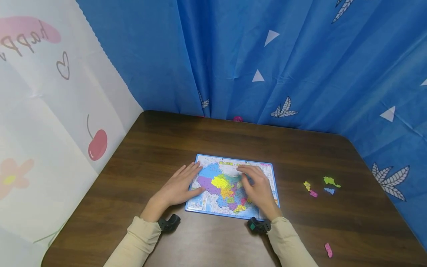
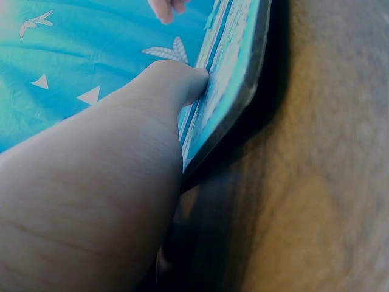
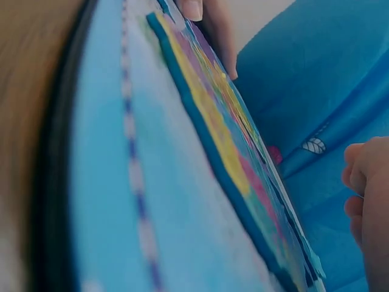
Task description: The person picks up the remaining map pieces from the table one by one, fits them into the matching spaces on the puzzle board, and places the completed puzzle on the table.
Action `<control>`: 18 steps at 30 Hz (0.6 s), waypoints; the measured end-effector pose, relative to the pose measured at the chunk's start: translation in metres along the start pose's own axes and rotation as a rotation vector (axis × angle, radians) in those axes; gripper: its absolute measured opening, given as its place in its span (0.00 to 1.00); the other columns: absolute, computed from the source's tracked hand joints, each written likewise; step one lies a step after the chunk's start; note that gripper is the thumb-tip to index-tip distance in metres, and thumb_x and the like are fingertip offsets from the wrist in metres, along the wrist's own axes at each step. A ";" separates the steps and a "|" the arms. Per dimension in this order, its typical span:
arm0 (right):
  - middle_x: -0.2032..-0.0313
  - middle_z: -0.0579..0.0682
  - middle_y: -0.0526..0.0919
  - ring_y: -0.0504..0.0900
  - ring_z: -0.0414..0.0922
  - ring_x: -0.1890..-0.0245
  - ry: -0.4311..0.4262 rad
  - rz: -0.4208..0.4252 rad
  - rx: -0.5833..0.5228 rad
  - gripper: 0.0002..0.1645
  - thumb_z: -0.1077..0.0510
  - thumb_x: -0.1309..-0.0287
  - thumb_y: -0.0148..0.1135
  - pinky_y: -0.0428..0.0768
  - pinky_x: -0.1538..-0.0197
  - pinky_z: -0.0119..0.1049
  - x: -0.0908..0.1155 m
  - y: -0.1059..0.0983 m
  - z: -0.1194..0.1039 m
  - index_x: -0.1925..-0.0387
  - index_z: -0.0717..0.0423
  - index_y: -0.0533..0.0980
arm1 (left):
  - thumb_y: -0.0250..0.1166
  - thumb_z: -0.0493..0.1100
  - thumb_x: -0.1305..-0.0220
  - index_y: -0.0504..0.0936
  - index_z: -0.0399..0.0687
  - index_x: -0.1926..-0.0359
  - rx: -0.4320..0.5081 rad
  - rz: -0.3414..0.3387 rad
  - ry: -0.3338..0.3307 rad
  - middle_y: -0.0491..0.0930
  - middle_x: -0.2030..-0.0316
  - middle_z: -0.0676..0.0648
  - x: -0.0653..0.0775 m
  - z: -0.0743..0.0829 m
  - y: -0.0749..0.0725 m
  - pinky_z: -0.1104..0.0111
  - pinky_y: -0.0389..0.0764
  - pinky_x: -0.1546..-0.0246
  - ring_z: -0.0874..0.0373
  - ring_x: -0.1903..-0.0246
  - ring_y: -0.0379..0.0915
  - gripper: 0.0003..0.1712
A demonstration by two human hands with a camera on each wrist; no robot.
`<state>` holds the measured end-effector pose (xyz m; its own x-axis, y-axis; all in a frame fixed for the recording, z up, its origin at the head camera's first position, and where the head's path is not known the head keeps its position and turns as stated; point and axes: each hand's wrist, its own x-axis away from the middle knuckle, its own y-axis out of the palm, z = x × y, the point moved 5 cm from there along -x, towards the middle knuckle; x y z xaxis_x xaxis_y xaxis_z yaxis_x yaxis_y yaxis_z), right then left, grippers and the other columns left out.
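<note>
A map puzzle board (image 1: 208,210) with a blue border lies on the table, coloured pieces filling much of its middle. My left hand (image 1: 178,185) rests on the board's left side, fingers spread; in the left wrist view the left thumb (image 2: 194,82) presses its surface near the edge. Over the board's right part, my right hand (image 1: 258,187) hovers with bent fingers, thumb apart from the fingertips. The right wrist view shows those right fingers (image 3: 358,176) raised off the board, nothing visible between them.
To the right of the board lie several loose puzzle pieces: a green one (image 1: 330,181), a blue one (image 1: 329,190), a yellow one (image 1: 307,185) and a magenta one (image 1: 313,193). A pink piece (image 1: 328,250) lies near the front. Curtains (image 1: 233,55) hang behind the table.
</note>
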<state>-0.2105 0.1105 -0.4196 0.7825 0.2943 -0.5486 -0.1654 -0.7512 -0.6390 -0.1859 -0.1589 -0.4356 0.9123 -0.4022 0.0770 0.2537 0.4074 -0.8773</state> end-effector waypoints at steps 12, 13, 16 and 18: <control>0.52 0.50 0.89 0.85 0.50 0.48 -0.041 0.062 0.001 0.15 0.71 0.39 0.65 0.78 0.40 0.36 0.004 -0.014 0.006 0.53 0.56 0.87 | 0.59 0.68 0.32 0.57 0.50 0.19 -0.001 -0.004 -0.004 0.50 0.18 0.47 0.000 0.000 0.001 0.50 0.42 0.19 0.49 0.18 0.40 0.50; 0.52 0.50 0.89 0.85 0.50 0.49 -0.038 0.064 0.003 0.15 0.71 0.39 0.65 0.78 0.40 0.36 0.004 -0.015 0.007 0.53 0.56 0.87 | 0.59 0.68 0.32 0.57 0.50 0.19 -0.001 -0.004 -0.004 0.50 0.18 0.47 0.000 0.000 0.001 0.50 0.42 0.19 0.49 0.18 0.40 0.50; 0.52 0.49 0.89 0.85 0.49 0.48 -0.019 0.061 0.004 0.15 0.70 0.39 0.65 0.78 0.40 0.35 0.004 -0.017 0.009 0.53 0.56 0.87 | 0.59 0.68 0.32 0.57 0.50 0.19 -0.001 -0.002 -0.005 0.50 0.18 0.47 0.000 0.000 0.001 0.51 0.42 0.19 0.49 0.18 0.40 0.49; 0.52 0.49 0.89 0.85 0.49 0.48 -0.014 0.057 0.010 0.15 0.70 0.38 0.65 0.78 0.40 0.35 0.004 -0.018 0.010 0.53 0.55 0.87 | 0.59 0.68 0.32 0.57 0.50 0.19 0.000 0.000 -0.005 0.50 0.18 0.47 0.000 0.000 0.001 0.51 0.43 0.19 0.49 0.18 0.40 0.49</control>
<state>-0.2097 0.1309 -0.4157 0.7632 0.2593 -0.5919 -0.2157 -0.7612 -0.6116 -0.1857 -0.1587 -0.4366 0.9139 -0.3981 0.0795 0.2537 0.4072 -0.8774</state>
